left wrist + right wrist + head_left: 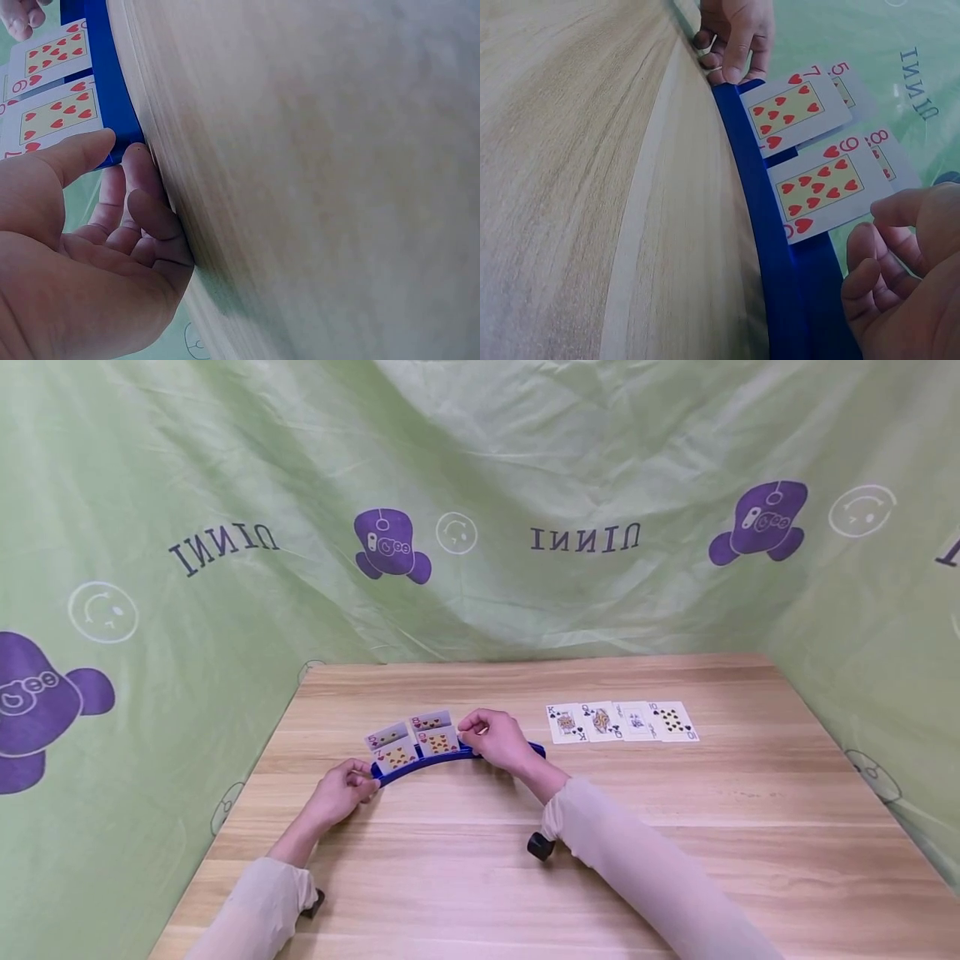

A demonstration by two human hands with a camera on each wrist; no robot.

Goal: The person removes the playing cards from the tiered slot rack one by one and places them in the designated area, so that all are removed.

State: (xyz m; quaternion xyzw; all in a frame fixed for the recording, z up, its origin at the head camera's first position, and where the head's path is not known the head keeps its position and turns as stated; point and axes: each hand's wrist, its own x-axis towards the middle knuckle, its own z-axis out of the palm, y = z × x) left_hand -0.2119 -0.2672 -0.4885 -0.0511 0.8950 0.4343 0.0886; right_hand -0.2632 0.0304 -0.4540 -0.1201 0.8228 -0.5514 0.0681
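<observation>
A curved blue card holder lies on the table with cards upright in it. The seven of hearts stands at its left end, a red five behind it. Beside them is the nine of hearts, with a red eight behind. My left hand grips the holder's left end, thumb on the front and fingers curled at the tip. At the nine's right edge, my right hand pinches the card with thumb and fingertips, its other fingers curled.
Right of the holder, a face-up row lies on the wooden table: a black king, a queen, a card with a small figure and a black ten. A green printed curtain hangs around the table.
</observation>
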